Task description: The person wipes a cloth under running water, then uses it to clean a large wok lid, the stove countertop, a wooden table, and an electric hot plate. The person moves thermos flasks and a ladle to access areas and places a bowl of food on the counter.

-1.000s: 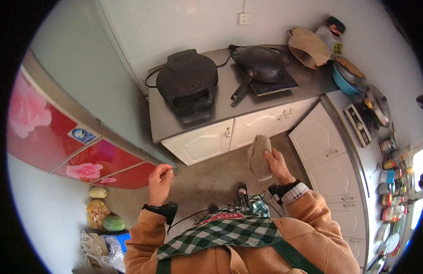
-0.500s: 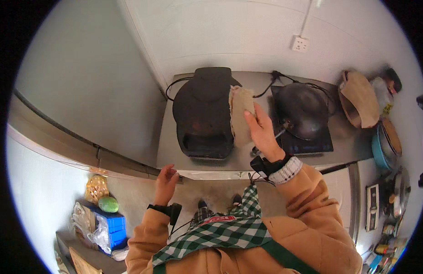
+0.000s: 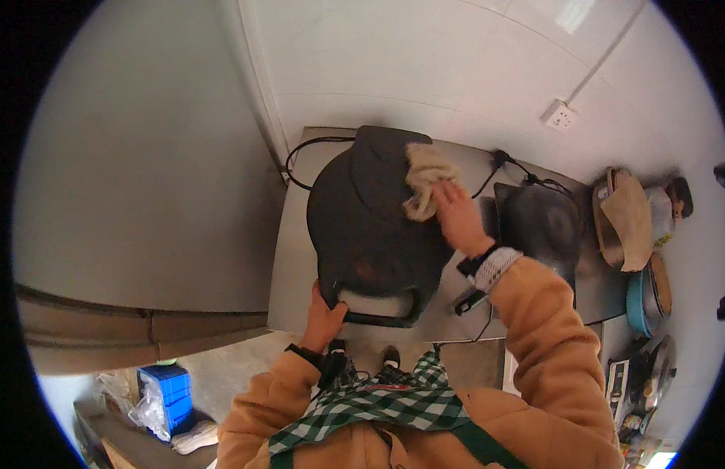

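A black electric griddle [image 3: 370, 227] with a round lid and a front handle [image 3: 374, 320] stands on the counter before me. My left hand [image 3: 323, 319] is closed around the left corner of that handle, its thumb on top. On the right side of the lid lies a bunched tan cloth [image 3: 427, 176]. My right hand [image 3: 462, 219] presses on the cloth and grips it, with some fingers hidden in its folds. The counter shows through the handle's opening.
Right of the griddle, a dark wok [image 3: 541, 227] sits on a black cooktop. Beyond it are a cloth-draped basket [image 3: 624, 219] and a blue basin [image 3: 636, 305]. A black cord [image 3: 300, 160] loops behind at left. A large grey panel [image 3: 159, 172] borders the counter's left.
My left hand has moved up from below the counter edge onto the griddle's handle. My right hand's cloth has shifted from the griddle's side onto its lid. The griddle looks larger and turned.
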Motion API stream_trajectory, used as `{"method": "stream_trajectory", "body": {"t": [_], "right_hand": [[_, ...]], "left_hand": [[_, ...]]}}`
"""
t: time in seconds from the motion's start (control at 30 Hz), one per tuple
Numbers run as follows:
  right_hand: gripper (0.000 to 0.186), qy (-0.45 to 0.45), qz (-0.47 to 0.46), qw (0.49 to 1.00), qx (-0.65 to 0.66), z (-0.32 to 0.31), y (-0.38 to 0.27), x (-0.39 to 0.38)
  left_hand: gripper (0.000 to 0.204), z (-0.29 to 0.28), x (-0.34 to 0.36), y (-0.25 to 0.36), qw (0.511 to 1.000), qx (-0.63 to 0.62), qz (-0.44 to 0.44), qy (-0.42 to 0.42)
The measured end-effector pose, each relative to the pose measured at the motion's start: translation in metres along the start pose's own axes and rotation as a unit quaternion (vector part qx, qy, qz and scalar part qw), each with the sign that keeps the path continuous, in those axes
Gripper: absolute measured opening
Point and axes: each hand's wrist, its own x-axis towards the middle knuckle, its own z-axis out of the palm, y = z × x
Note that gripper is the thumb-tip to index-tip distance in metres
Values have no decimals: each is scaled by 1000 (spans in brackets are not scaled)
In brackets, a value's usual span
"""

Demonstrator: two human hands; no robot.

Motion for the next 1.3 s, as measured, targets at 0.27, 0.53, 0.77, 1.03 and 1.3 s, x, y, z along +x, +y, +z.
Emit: {"method": "stream_trajectory", "body": {"t": [0.27,0.53,0.77,1.03,1.3], "right_hand": [[47,-13,94,995,20,40,1,99],[40,52,-191,976,86,37,-105,66],[28,-20,-260,922,285,10,-148,-41],[31,-72,-54,936,340,-36,-99,-173],[26,-346,24,931,116,24,-128,-217]], "left_hand": [[76,8,-2,-13,999,37,2,21],[70,16,-3,-16,1000,-11,-14,10],[60,4,19,-62,989,102,110,20],[54,5,11,-34,995,-85,-51,1],[34,11,-1,71,997,-35,-69,18]]}}
